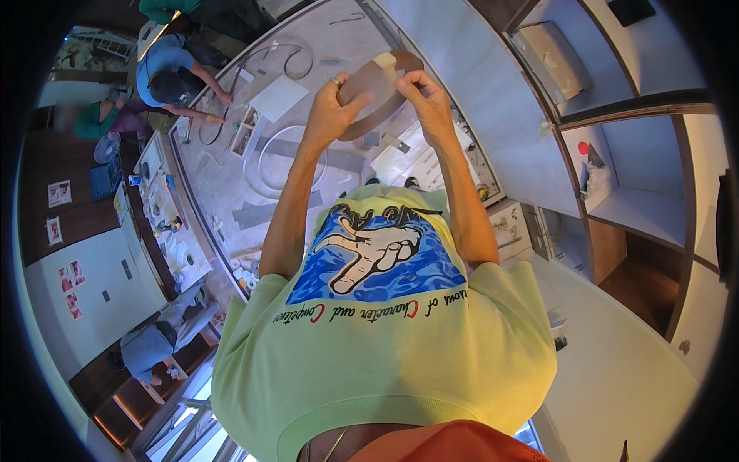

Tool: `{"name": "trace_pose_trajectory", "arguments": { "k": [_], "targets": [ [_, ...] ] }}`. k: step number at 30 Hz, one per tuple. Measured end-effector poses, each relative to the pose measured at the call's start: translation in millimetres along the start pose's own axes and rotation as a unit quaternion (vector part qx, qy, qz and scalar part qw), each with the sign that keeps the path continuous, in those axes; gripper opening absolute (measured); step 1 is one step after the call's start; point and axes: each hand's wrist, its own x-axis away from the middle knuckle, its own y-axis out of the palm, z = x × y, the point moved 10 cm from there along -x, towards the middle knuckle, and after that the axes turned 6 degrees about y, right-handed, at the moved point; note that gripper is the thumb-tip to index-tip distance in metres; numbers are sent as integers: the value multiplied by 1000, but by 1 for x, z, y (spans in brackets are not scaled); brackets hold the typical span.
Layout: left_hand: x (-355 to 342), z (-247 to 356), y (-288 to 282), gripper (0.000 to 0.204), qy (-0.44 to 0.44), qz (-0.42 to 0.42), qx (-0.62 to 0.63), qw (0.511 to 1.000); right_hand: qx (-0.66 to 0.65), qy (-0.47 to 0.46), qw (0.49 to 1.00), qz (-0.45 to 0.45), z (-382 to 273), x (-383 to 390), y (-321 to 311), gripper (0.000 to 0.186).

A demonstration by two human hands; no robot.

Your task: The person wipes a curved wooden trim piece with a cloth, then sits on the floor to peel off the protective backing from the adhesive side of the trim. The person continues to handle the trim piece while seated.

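Observation:
Near the top centre of the head view, both arms are raised around a brown, oval, flat band or coil [369, 123] with a pale, cream-coloured piece [385, 68] at its upper part. My left hand [339, 112] grips its left side, with a ring on one finger. My right hand [423, 104] is closed on its right side, thumb and fingers near the edge. Below them on the floor lie a pale looped strip [265, 154] and grey flat pieces [258, 215].
Open cabinet shelving [639, 169] lines the right. A cluttered bench [177, 231] runs along the left, where several co-workers [169, 65] bend at work. A white panel [277, 96], thin coiled strips and other pieces lie on the floor [223, 177].

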Motion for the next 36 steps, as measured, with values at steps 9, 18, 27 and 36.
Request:
{"name": "trace_pose_trajectory", "arguments": {
  "k": [9,18,27,36],
  "targets": [
    [10,5,-9,27,-2,16,24,1000,-170,64,980,-79,7,9,24,20],
    [12,-1,-10,28,-3,18,12,1000,-200,95,971,-94,36,5,31,20],
    [19,1,-3,33,6,2,85,996,-135,144,980,-26,83,1,31,17],
    [50,5,55,34,-49,-146,147,977,-323,108,902,-263,76,-76,77,49]
  ]
}}
